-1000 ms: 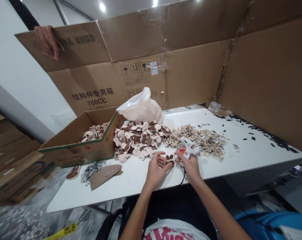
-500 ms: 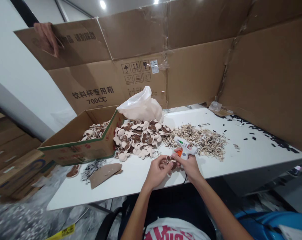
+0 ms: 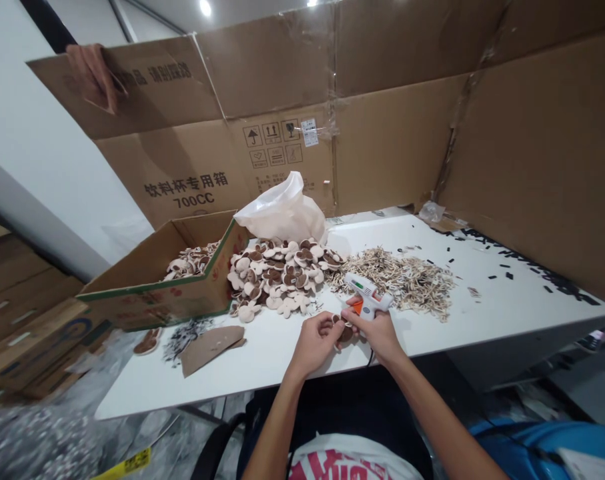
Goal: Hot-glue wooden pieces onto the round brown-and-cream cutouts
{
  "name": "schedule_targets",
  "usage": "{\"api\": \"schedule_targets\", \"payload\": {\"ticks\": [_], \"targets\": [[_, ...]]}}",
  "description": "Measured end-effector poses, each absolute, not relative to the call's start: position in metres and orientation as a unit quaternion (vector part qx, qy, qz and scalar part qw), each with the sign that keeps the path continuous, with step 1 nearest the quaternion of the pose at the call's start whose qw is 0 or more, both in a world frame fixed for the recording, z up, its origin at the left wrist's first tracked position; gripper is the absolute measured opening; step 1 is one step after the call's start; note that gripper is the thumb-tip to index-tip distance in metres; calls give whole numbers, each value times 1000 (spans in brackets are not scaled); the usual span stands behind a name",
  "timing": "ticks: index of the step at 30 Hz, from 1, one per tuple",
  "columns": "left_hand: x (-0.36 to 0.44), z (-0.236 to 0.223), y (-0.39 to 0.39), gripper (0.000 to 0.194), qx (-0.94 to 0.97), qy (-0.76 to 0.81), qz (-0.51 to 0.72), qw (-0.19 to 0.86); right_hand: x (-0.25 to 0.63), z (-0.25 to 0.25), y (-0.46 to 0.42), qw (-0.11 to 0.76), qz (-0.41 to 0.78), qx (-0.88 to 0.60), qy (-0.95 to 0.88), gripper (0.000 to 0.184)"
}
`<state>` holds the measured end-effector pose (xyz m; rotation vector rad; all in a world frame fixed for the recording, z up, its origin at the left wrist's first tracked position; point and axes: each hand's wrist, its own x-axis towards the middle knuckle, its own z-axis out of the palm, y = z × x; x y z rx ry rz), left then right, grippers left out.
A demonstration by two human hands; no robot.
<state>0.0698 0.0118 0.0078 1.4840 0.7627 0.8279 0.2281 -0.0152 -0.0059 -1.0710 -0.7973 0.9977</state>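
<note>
Brown bunny piece (image 3: 345, 335) is held in front of the person, near table edge, between both hands. Front is dark brown and fuzzy-looking, rim paler; lower part rounded, top partly covered by fingers. Small pale bit shows near its top, too blurred to identify.

Left hand (image 3: 312, 343): thumb laid over the front, other fingers curled in behind, pinching the piece at its left side. Right hand (image 3: 382, 333): wrapped on the glue gun (image 3: 369, 295), thumb and forefinger tips reaching the right side of the piece; cannot tell how the remaining fingers sit, they're hidden.

Glue gun: white body, orange trigger, green patch on top, round bluish mark on the side. Front end tilts up and to the left, away from the piece. Black cord (image 3: 371, 358) hangs below right hand.

Beyond the hands: heap of bunny pieces (image 3: 277, 275), some brown side up, some cream side up. Right of it, just beside, a heap of cream-coloured strings (image 3: 397, 279). White plastic bag (image 3: 287, 212) behind the bunny heap, open cardboard box (image 3: 155, 305) left of it. All on the white table (image 3: 277, 357).
</note>
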Motion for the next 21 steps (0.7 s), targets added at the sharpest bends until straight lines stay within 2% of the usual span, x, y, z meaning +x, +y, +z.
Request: {"api": "schedule_targets", "payload": {"ticks": [13,21], "targets": [[72,2,14,34,641,346,353,587,227,-9,-15,670,444,-477,-355,46],[70,12,16,42,568,403,430,575,227,-4,-16,679,443,-473,-346,46]]}}
